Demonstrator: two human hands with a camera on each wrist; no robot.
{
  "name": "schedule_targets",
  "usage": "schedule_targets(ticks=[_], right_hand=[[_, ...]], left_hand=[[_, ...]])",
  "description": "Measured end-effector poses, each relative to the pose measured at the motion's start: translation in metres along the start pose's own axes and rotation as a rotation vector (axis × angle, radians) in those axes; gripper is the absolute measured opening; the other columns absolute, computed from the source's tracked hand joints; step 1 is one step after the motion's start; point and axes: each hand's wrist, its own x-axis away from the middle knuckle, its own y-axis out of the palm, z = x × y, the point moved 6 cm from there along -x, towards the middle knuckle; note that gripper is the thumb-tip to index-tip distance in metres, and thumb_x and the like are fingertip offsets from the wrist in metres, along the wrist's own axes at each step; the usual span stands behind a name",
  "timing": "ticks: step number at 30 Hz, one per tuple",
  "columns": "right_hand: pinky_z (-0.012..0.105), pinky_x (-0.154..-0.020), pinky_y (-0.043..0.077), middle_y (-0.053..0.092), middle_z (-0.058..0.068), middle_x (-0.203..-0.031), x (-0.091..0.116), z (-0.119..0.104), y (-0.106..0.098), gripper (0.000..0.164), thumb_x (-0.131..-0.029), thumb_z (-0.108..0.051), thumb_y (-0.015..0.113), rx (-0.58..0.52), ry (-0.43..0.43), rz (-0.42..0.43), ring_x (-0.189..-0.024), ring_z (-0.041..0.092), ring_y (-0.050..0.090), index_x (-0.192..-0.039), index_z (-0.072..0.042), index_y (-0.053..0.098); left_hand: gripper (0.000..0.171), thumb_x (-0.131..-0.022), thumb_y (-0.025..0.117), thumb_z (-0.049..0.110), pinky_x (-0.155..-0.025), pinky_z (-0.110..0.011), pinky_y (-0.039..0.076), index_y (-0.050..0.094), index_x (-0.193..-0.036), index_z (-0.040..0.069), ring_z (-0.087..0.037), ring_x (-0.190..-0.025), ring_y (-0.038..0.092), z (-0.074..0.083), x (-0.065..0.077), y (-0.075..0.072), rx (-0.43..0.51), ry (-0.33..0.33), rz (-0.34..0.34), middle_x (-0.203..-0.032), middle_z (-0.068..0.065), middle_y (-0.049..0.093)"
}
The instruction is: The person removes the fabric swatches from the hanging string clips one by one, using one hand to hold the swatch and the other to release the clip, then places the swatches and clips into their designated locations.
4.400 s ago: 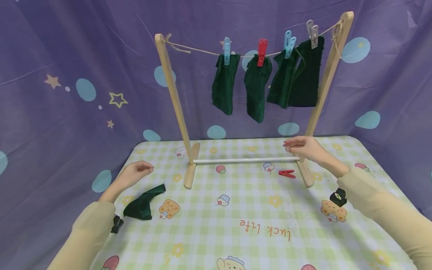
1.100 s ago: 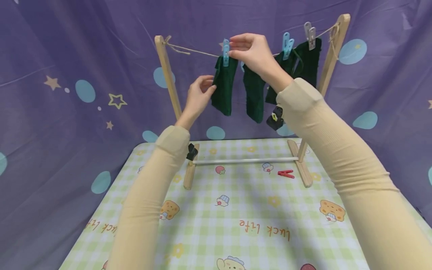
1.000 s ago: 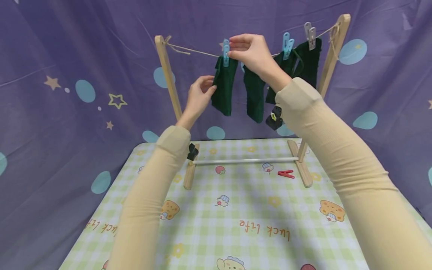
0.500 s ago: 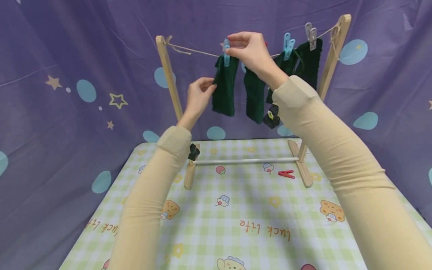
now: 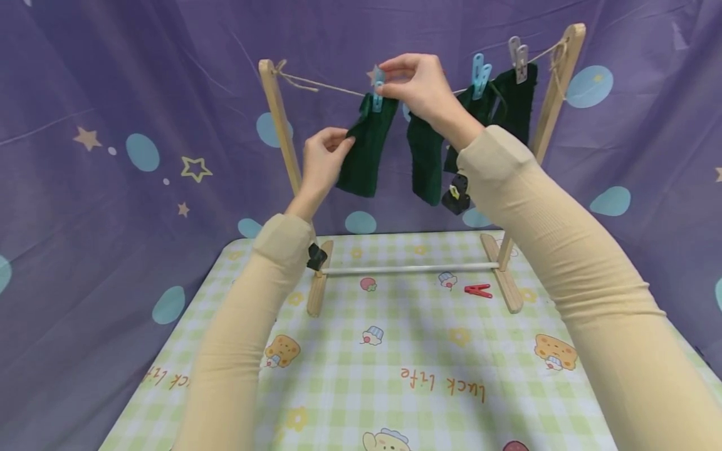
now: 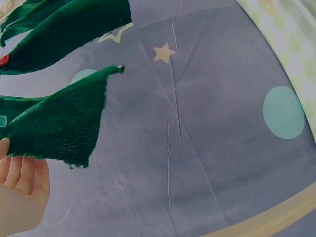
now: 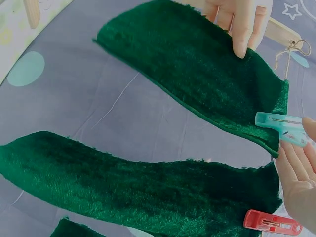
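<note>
Head view: right hand [image 5: 420,88] pinches blue peg [image 5: 378,104] by its handles, left hand [image 5: 323,160] nips edge of green cloth [image 5: 368,153], seemingly to steady it, as it hangs from line [image 5: 333,86] just below right fingertips.

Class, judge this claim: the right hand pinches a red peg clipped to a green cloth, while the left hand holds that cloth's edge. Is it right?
Not quite: the peg's colour is wrong. The right wrist view shows that the right hand pinches a blue peg clipped to a green cloth, while the left hand holds that cloth's edge.
</note>
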Motion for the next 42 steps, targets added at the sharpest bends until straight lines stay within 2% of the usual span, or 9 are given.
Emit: schedule_targets(ticks=[5,9,14,19,24,28,34,42], right_hand=[[0.024,-0.087,0.042,0.06,0.008,-0.106,0.0,0.001,-0.001,0.033,-0.08,-0.015,0.066,0.009,0.002,0.021,-0.098,0.013,0.056,-0.11,-0.003,0.059],[0.024,-0.085,0.043,0.06,0.003,-0.094,0.0,0.001,-0.003,0.03,-0.079,-0.015,0.067,0.009,0.001,0.038,-0.096,0.015,0.055,-0.106,-0.002,0.06],[0.025,-0.083,0.045,0.058,-0.002,-0.085,0.0,0.002,-0.007,0.021,-0.077,-0.011,0.068,-0.07,0.024,0.074,-0.096,0.017,0.054,-0.095,-0.003,0.063],[0.025,-0.081,0.046,0.059,-0.001,-0.087,0.002,0.002,-0.011,0.012,-0.075,-0.008,0.069,-0.161,0.037,0.109,-0.091,0.016,0.055,-0.085,-0.006,0.062],[0.025,-0.082,0.046,0.059,0.0,-0.089,0.004,-0.001,-0.015,0.01,-0.075,-0.008,0.069,-0.191,0.028,0.135,-0.089,0.015,0.056,-0.081,-0.008,0.061],[0.024,-0.079,0.045,0.062,0.0,-0.089,0.003,-0.002,-0.019,0.011,-0.074,-0.011,0.071,-0.187,0.027,0.166,-0.087,0.013,0.056,-0.082,-0.009,0.063],[0.023,-0.078,0.044,0.063,-0.001,-0.088,0.003,-0.002,-0.025,0.012,-0.073,-0.011,0.072,-0.217,0.028,0.207,-0.09,0.013,0.055,-0.081,-0.009,0.064],[0.022,-0.081,0.043,0.063,0.001,-0.09,0.007,-0.003,-0.034,0.014,-0.073,-0.012,0.072,-0.269,0.056,0.214,-0.09,0.013,0.055,-0.084,-0.008,0.064]], left_hand=[[0.022,-0.082,0.063,0.012,-0.071,-0.021,0.045,0.064,-0.098,-0.003,-0.013,-0.076,0.058,0.001,0.002,-0.004,0.021,-0.011,0.006,-0.09,-0.014,0.064],[0.023,-0.081,0.065,0.012,-0.069,-0.019,0.045,0.064,-0.097,-0.004,-0.008,-0.072,0.057,0.003,0.002,-0.008,0.043,0.0,0.032,-0.089,-0.015,0.065],[0.022,-0.081,0.065,0.012,-0.066,-0.017,0.044,0.065,-0.095,-0.005,-0.002,-0.067,0.054,0.007,0.004,-0.01,0.043,0.039,0.049,-0.089,-0.019,0.064],[0.02,-0.081,0.064,0.011,-0.066,-0.017,0.044,0.065,-0.093,-0.005,-0.003,-0.068,0.056,0.006,0.005,-0.011,0.041,0.035,0.047,-0.088,-0.018,0.065],[0.021,-0.081,0.064,0.012,-0.067,-0.018,0.045,0.065,-0.094,-0.004,-0.005,-0.071,0.057,0.007,0.006,-0.012,0.027,0.025,0.036,-0.089,-0.015,0.065],[0.022,-0.081,0.065,0.013,-0.064,-0.018,0.044,0.065,-0.095,-0.004,-0.006,-0.069,0.056,0.007,0.007,-0.013,0.015,0.028,0.028,-0.087,-0.016,0.065],[0.021,-0.08,0.066,0.014,-0.059,-0.017,0.043,0.067,-0.093,-0.002,-0.003,-0.065,0.056,0.002,0.009,-0.012,0.001,-0.002,0.004,-0.082,-0.011,0.066],[0.022,-0.082,0.064,0.015,-0.061,-0.018,0.044,0.066,-0.095,-0.002,-0.007,-0.067,0.056,-0.003,0.015,-0.013,-0.021,-0.011,-0.049,-0.084,-0.012,0.066]])
